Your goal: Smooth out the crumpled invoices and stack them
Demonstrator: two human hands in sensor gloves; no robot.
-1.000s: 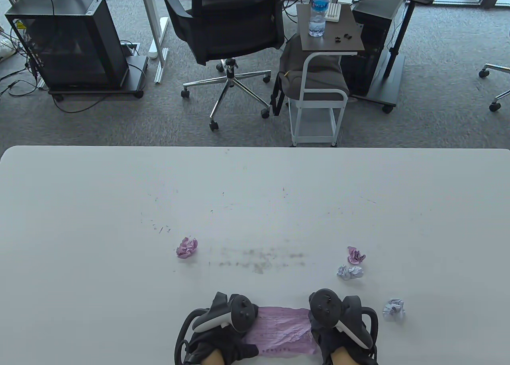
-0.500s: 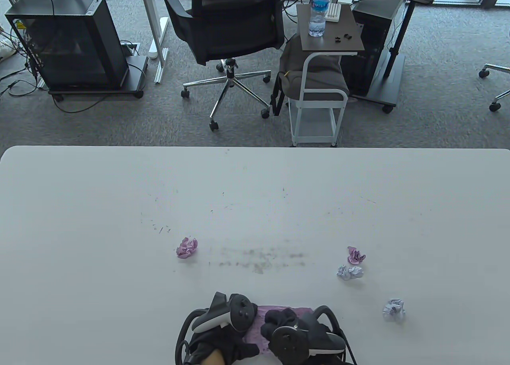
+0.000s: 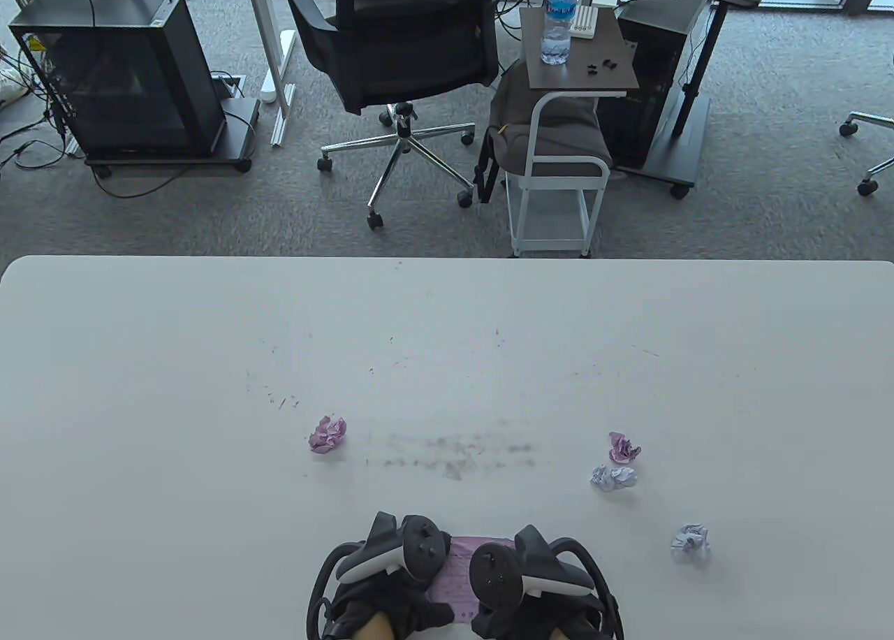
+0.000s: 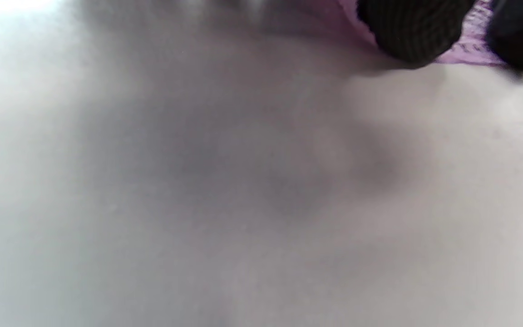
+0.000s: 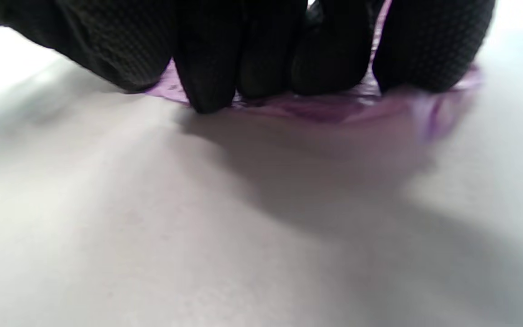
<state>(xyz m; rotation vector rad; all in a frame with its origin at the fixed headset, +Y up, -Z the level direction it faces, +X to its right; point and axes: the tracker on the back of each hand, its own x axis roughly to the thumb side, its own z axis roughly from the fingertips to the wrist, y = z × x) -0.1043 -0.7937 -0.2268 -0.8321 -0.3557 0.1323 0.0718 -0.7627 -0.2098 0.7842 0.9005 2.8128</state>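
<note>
Hands down at the near edge of the white surface (image 3: 209,360), both on the pink invoice (image 3: 457,571). Left hand (image 3: 387,584) planted on the sheet's left end, gloved fingertips (image 4: 413,32) pressing the paper in the left wrist view; straight or curled, cannot tell from these angles. Right hand (image 3: 534,591) close beside it, covering the invoice's right part, fingers (image 5: 207,59) lined up in a row and pushing down on the purple-pink paper against the surface in the right wrist view, nothing pinched or wrapped. Only a narrow strip of printed pink showing between the two trackers.

Beyond the invoice and to its left, a crumpled pink ball (image 3: 327,434), well apart. Beyond it to the right, another pink wad (image 3: 623,448) with a pale lilac-white wad (image 3: 613,477) just beside it. Right of the invoice, nearer the front edge, one more pale crumpled ball (image 3: 690,543), apart from the right hand. Grey smudges across the surface just beyond the invoice, between the pink balls.
</note>
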